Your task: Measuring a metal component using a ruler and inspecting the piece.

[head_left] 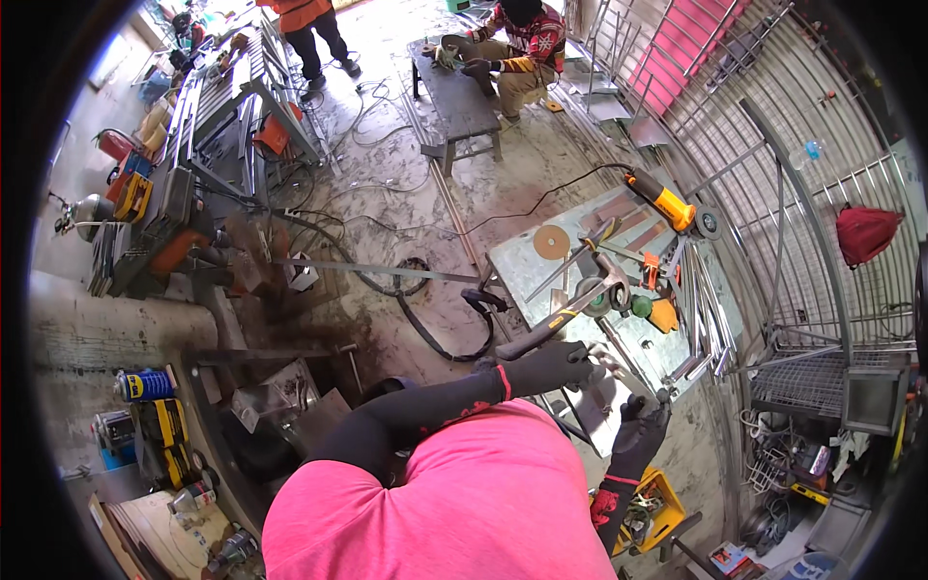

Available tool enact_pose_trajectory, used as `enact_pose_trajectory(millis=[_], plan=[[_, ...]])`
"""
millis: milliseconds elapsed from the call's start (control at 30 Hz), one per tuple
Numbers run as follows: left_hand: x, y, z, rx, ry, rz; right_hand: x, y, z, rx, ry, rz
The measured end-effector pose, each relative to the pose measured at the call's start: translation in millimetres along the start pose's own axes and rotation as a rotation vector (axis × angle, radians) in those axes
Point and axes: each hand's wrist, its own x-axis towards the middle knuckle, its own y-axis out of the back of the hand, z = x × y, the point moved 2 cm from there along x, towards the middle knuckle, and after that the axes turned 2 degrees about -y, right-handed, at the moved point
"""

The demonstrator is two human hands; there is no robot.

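Observation:
Both hands wear dark gloves and work over the near edge of a metal-topped table (527, 266). My left hand (583, 367) has its fingers bent toward a bright, glaring patch of the tabletop. Closed fingers show on my right hand (642, 425), a little nearer and to the right. A thin pale metal piece (626, 375) seems to run between the hands, but glare blurs its outline. Just beyond my left hand lies a hammer (556, 332) with a dark handle. Green-faced discs (641, 306) and an orange piece (663, 316) rest beside its head.
A yellow angle grinder (665, 203), a brown cutting disc (552, 242) and several metal strips (710, 314) lie on the table. A yellow crate (667, 517) stands below my right arm. Cables (440, 343) cross the floor. A person (527, 48) sits at a bench (464, 106); another person (307, 34) stands.

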Motion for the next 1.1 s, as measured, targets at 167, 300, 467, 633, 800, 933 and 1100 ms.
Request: enact_pose_trajectory(millis=[167,300,467,633,800,933,1100], plan=[[5,6,9,-0.432,0.167,0.090,-1,-32,-14,-0.181,0.105,-0.038],[12,11,-4,-0.296,0.088,0.092,1,-55,-25,0.081,0.021,-0.173],[15,14,69,-0.224,0.106,0.075,5,-60,-34,0.037,0.081,-0.133],[12,14,38,-0.414,0.123,0.061,-2,-72,-44,-0.176,0.205,-0.023],[11,12,47,-0.465,0.151,0.033,-4,-73,-43,-0.177,0.200,0.028],[8,11,42,-0.497,0.159,0.065,-5,-70,-40,-0.192,0.200,0.033],[5,11,32,-0.454,0.178,0.070,-8,-68,-37,-0.178,0.183,0.040]])
